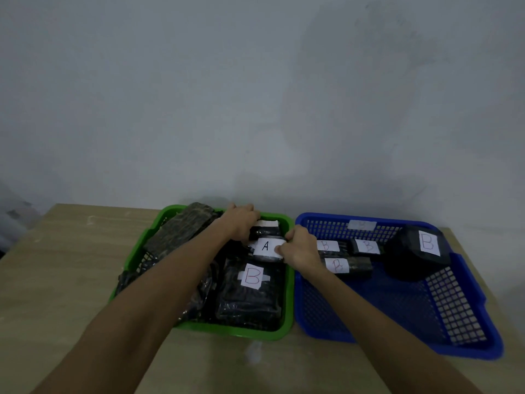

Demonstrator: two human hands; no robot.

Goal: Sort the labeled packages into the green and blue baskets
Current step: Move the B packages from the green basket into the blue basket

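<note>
Both hands reach into the green plastic basket point(288, 280) on the wooden tabletop point(56, 265). The right hand point(299, 248) pinches a black wrapped package labelled A point(267, 247); the left hand point(241, 223) curls its fingers over a half-hidden package behind. The blue plastic basket's point(468, 280) far label is blurred.

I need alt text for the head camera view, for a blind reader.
Both hands, left hand and right hand, grip a package marked A over the green basket; the blue basket beside it holds packages marked B.
</note>
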